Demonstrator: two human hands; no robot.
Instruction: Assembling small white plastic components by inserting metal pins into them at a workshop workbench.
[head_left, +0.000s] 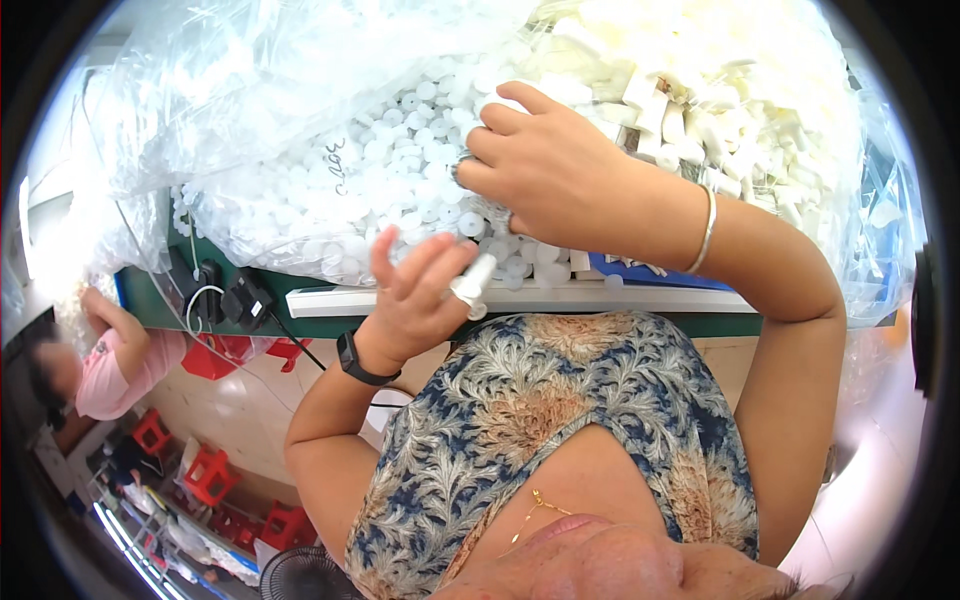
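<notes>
A clear plastic bag (pixel 300 120) full of small round white caps (pixel 400 170) lies on the green table (pixel 150 305). My right hand (pixel 550 170), with a thin bangle on its wrist, rests on this heap with fingers curled, and a small round cap (pixel 459 170) sits at its fingertips. Below it, my left hand (pixel 415 290), with a black watch on its wrist, pinches a small white cylindrical piece (pixel 472 285) between thumb and fingers, just in front of the table edge.
A second bag of cream-white blocky pieces (pixel 720 90) sits at the right. A white rail (pixel 380 300) runs along the table's front, with black plugs and cables (pixel 235 298) at its left. Another person in a pink shirt (pixel 110 370) works at far left, near red stools (pixel 210 470) and a fan (pixel 300 578).
</notes>
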